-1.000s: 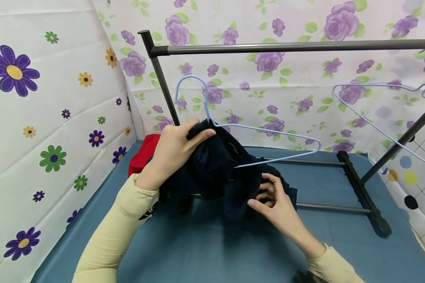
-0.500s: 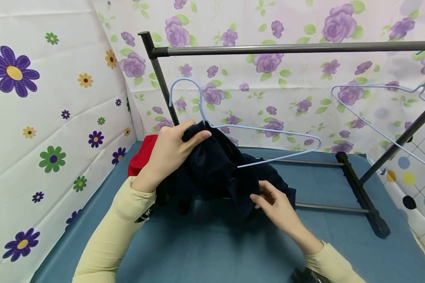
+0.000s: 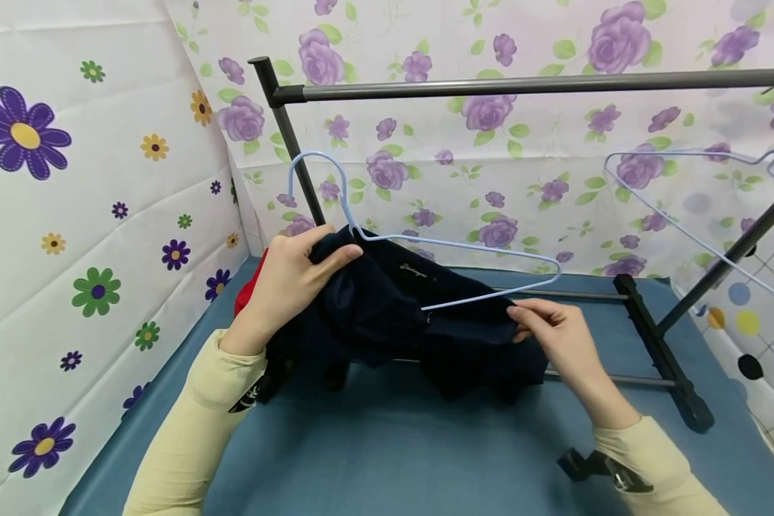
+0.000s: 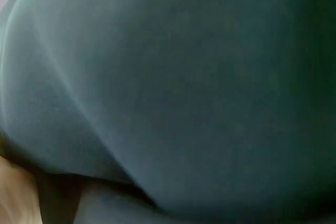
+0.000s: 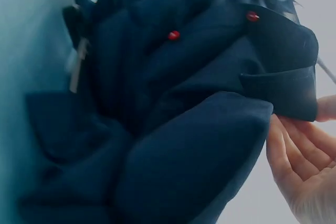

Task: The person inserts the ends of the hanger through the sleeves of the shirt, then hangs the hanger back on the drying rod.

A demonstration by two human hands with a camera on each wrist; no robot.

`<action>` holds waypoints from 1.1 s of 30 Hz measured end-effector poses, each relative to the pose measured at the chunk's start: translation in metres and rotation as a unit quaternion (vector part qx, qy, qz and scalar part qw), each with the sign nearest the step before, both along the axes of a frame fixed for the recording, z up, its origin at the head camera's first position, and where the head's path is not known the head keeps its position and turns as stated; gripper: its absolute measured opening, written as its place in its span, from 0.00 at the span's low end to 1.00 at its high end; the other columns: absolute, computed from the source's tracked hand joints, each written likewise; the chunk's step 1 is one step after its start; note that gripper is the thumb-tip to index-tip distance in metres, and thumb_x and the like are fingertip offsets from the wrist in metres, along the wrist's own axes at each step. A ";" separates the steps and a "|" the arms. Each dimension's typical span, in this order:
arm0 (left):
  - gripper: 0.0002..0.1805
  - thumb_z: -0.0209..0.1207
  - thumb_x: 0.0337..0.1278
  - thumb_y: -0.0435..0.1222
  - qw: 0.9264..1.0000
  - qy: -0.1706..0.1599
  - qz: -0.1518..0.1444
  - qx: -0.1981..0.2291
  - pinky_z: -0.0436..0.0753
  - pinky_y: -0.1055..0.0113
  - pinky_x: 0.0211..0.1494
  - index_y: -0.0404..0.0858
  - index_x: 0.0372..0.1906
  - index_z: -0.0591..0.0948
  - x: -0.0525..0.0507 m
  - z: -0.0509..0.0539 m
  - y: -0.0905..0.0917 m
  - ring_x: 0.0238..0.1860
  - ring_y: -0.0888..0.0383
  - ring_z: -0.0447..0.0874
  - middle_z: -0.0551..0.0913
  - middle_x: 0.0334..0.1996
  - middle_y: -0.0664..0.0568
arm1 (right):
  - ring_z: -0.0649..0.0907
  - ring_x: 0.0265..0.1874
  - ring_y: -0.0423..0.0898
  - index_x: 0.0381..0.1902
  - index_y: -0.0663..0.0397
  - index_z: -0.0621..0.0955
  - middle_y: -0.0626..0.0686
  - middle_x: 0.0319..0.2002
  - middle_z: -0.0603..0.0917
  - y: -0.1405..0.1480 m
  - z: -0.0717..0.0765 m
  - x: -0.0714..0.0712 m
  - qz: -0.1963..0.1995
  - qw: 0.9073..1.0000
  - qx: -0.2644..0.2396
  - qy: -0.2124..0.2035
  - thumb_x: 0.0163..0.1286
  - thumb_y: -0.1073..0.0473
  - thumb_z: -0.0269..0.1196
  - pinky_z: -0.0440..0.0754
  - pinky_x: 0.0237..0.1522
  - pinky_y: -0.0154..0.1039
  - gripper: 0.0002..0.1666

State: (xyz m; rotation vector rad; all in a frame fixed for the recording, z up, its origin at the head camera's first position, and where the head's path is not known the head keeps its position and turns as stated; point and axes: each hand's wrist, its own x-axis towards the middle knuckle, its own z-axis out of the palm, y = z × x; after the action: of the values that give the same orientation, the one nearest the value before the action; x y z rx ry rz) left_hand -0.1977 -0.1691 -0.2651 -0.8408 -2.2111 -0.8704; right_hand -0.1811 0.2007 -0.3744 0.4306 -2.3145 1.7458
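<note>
A dark navy garment (image 3: pixel 374 315) with red buttons hangs bunched between my hands. My left hand (image 3: pixel 287 283) pinches its upper edge, thumb in front, close to the hook of a pale blue wire hanger (image 3: pixel 464 244). The hanger's left arm is hidden in the cloth; the right arm sticks out over the garment's opening. My right hand (image 3: pixel 564 340) pinches the opening's front edge below that arm and draws it outward. Pale script lettering shows inside. In the right wrist view, thumb and fingers (image 5: pixel 310 161) hold a flap's corner. Blurred dark fabric (image 4: pixel 173 93) fills the left wrist view.
A grey-black rack has its top bar (image 3: pixel 490 88) above my hands and its foot (image 3: pixel 664 351) on the blue-covered table (image 3: pixel 374 459). Another wire hanger (image 3: pixel 684 153) is at the right. Red cloth (image 3: pixel 248 287) lies behind my left wrist.
My right hand has moved right and slightly up, stretching the garment's edge outward and revealing the lettering. My left hand, with the hanger, has shifted left and slightly down.
</note>
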 end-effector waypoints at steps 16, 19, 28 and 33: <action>0.30 0.51 0.66 0.61 0.992 0.114 0.045 -0.021 0.56 0.67 0.18 0.38 0.25 0.72 -0.006 -0.016 -0.012 0.13 0.62 0.52 0.55 0.14 0.58 | 0.81 0.22 0.41 0.46 0.62 0.88 0.44 0.24 0.85 0.031 0.051 -0.003 -0.036 0.989 0.127 0.069 0.74 0.61 0.63 0.67 0.17 0.37 0.12; 0.30 0.51 0.68 0.59 0.985 0.155 0.063 -0.038 0.55 0.66 0.17 0.37 0.24 0.71 -0.006 -0.019 -0.017 0.12 0.62 0.51 0.55 0.12 0.57 | 0.80 0.20 0.41 0.46 0.62 0.89 0.42 0.25 0.85 0.035 0.054 -0.004 -0.039 0.988 0.132 0.070 0.74 0.60 0.63 0.63 0.14 0.40 0.12; 0.27 0.53 0.68 0.57 0.977 0.187 0.069 -0.071 0.60 0.65 0.13 0.34 0.29 0.76 -0.005 -0.026 -0.022 0.08 0.59 0.56 0.62 0.10 0.53 | 0.81 0.21 0.42 0.43 0.57 0.90 0.43 0.26 0.86 0.036 0.068 0.003 -0.088 0.980 0.143 0.107 0.73 0.58 0.65 0.77 0.25 0.29 0.10; 0.27 0.55 0.67 0.56 0.983 0.171 0.055 -0.045 0.61 0.65 0.15 0.35 0.28 0.75 -0.003 -0.026 -0.014 0.10 0.58 0.58 0.61 0.11 0.53 | 0.78 0.18 0.39 0.40 0.54 0.90 0.39 0.25 0.85 0.023 0.068 0.012 -0.085 0.969 0.155 0.170 0.71 0.60 0.66 0.73 0.21 0.28 0.07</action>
State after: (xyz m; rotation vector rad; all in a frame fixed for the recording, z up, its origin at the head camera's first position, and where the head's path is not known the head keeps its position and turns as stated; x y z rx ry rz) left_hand -0.2004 -0.1834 -0.2908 -0.8325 -1.9829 -0.5311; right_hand -0.1690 0.2240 -0.3062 0.5193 -2.2926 1.1323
